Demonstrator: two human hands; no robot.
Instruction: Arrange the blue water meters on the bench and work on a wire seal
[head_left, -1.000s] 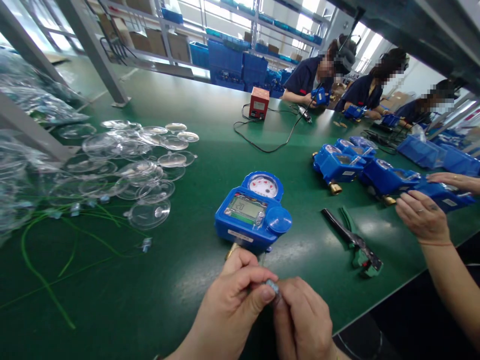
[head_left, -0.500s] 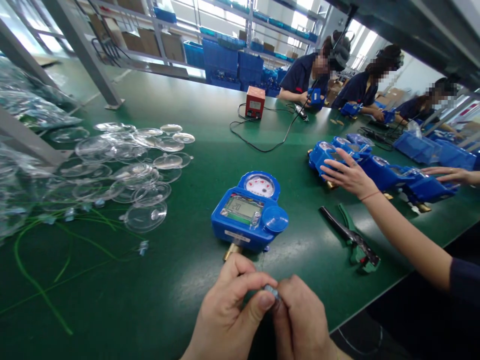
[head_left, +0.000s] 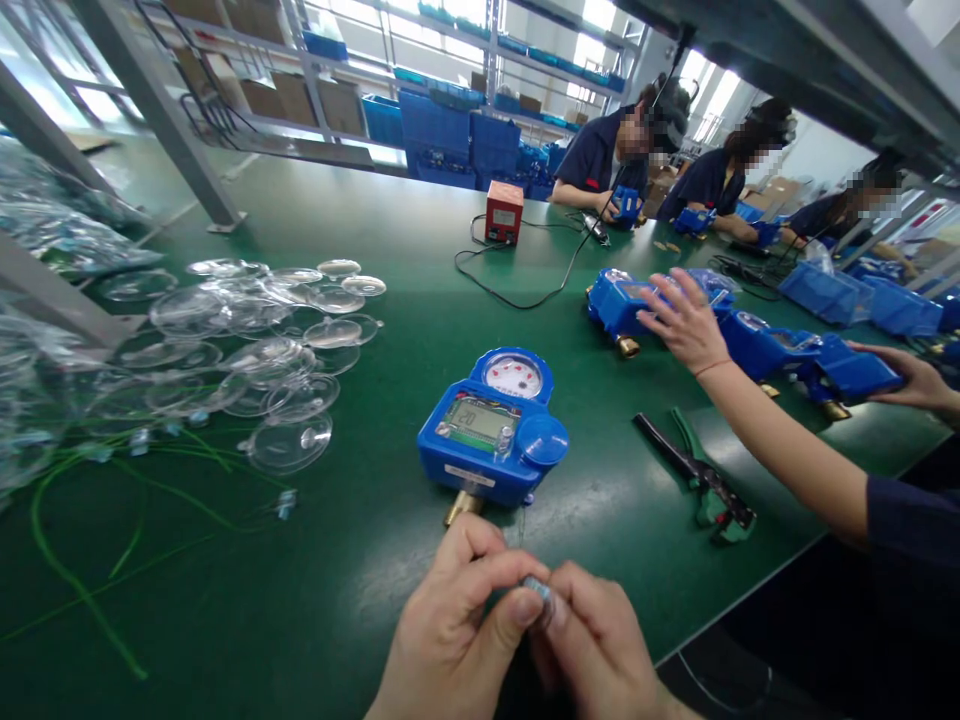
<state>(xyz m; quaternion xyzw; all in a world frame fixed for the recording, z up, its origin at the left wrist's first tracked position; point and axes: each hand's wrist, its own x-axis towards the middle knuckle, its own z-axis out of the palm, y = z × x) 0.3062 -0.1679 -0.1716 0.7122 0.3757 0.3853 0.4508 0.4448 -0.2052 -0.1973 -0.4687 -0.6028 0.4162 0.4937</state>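
Observation:
Close to the table's front edge, my left hand (head_left: 454, 625) pinches a small pale-blue clear plastic seal (head_left: 535, 588) between thumb and forefinger. My right hand (head_left: 604, 640) presses its thumb and fingertips on the same seal from the other side. A thin line rises from the seal toward a blue water meter (head_left: 472, 470) lying just beyond my fingers. The meter has a round white dial, a digital display and a blue round cap. Its brass pipe end (head_left: 461, 508) points at my left hand, whose knuckles partly cover it.
Clear plastic discs (head_left: 289, 440) and green wires with small seals (head_left: 286, 503) lie left. Green-handled cutters (head_left: 712, 490) rest right. A co-worker's hand (head_left: 686, 320) and second hand (head_left: 911, 378) are at several blue meters (head_left: 765, 345). A red box (head_left: 504, 212) with a cable stands behind.
My right thumb has come up onto the seal. At right, the co-worker's nearer hand and a blue meter have shifted left, and the other hand has closed around a meter's end.

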